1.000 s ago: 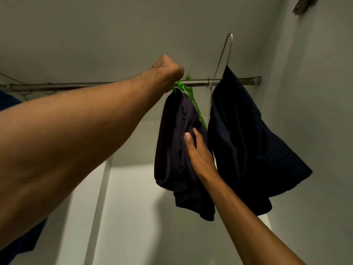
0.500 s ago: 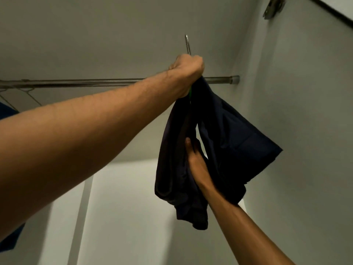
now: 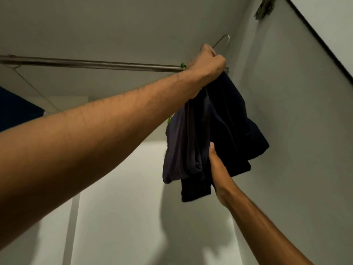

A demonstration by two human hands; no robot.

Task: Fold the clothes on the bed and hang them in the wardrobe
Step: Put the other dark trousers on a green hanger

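A metal wardrobe rail point(image 3: 95, 64) runs across the top. My left hand point(image 3: 207, 64) grips the necks of two hangers at the rail's right end. The wire hanger's hook point(image 3: 222, 42) sticks up above my fist, off the rail. A bit of the green hanger point(image 3: 183, 65) shows at the rail. A dark purple garment point(image 3: 177, 150) hangs on the left and a navy garment point(image 3: 238, 121) is bunched against it on the right. My right hand point(image 3: 214, 161) reaches up from below and presses flat between the two garments, its fingers partly hidden by cloth.
The wardrobe's grey side wall point(image 3: 296, 131) is close on the right, with a door hinge point(image 3: 264, 7) at the top. A blue garment point(image 3: 17, 109) hangs at the far left under another wire hanger point(image 3: 32, 87). A white back panel point(image 3: 118, 207) lies below.
My left hand slid the green hanger right along the rail until the purple garment met the navy one, then took hold of both hanger necks. My right hand stayed between the garments.
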